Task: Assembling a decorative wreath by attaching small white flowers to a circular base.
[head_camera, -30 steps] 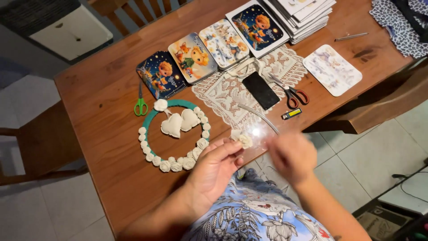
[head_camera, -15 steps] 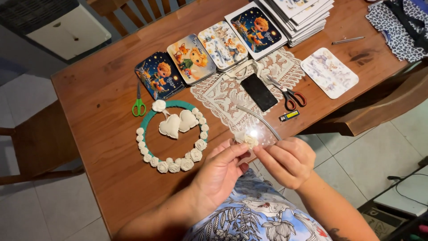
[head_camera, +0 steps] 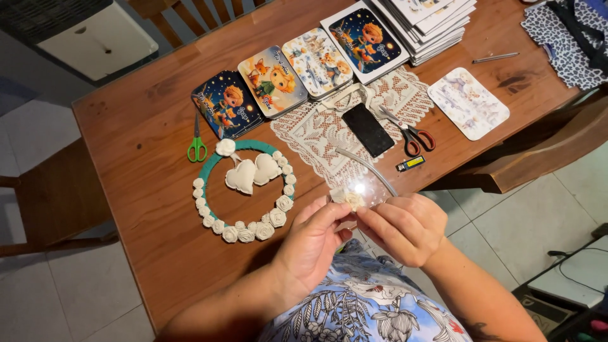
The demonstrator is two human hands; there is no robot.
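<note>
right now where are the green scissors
In the head view, the green scissors lie on the wooden table at left, just above the wreath, left of the illustrated tins.

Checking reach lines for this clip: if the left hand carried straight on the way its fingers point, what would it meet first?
Probably the small cream flower pinched at its fingers, then the right hand opposite; depth unclear.

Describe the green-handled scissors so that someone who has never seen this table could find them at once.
Start at the wooden table and find the teal wreath ring edged with cream roses. Just beyond its upper left lie the green-handled scissors, blades pointing away. The other scissors, on the lace doily, have red handles.
</note>
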